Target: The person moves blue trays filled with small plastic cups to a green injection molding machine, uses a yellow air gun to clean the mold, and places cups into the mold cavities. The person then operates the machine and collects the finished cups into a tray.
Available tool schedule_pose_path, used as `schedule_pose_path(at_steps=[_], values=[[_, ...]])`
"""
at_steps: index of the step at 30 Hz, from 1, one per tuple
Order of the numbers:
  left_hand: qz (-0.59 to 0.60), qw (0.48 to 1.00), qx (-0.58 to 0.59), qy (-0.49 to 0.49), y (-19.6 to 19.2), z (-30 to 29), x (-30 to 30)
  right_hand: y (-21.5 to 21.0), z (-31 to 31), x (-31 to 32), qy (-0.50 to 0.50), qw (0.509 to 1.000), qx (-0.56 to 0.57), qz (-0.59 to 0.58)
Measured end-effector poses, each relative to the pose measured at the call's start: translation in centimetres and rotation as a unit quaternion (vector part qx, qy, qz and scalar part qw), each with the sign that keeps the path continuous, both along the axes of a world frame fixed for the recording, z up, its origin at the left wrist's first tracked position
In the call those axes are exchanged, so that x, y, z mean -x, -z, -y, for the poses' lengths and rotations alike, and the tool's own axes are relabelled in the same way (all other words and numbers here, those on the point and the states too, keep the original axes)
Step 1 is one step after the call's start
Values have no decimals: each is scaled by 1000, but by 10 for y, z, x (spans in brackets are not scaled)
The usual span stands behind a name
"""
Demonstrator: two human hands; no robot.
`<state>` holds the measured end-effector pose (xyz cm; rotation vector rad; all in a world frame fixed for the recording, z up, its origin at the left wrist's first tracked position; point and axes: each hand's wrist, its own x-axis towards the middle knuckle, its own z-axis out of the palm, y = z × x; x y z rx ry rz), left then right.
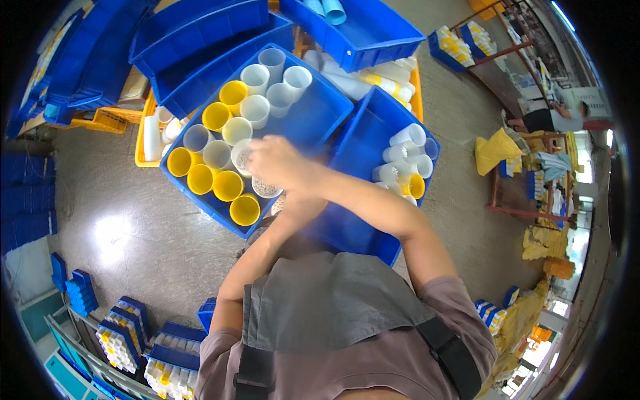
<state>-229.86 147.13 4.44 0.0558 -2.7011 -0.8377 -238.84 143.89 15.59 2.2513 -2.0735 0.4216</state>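
Note:
My right hand is closed, its fingers curled at the rim of a translucent plastic cup with small pale pieces inside. My left hand is partly under my right wrist, and its fingers are hidden. Close to it stands another translucent cup full of small pale pieces. Both cups belong to a group in a blue tray. Yellow cups line its near left side, with more yellow ones and white translucent cups farther back.
A second blue tray on the right holds several white cups and a yellow cup. Blue bins rise behind, one containing light-blue cups. Orange crates show underneath. A yellow sack and a person are off to the right.

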Motion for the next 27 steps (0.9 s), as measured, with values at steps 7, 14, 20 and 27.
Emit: schedule_pose_path(at_steps=[7,14,20,27], values=[[151,985,-78,-34,-55,8,12,-150,-125,50,42,992,72,-99],[189,981,-42,-30,-66,14,17,-111,-245,28,36,994,-90,-45],[197,980,-30,-25,-67,15,14,-24,-297,6,34,991,-127,-9],[238,971,-13,-22,-75,14,14,-24,-338,3,230,970,-52,60]])
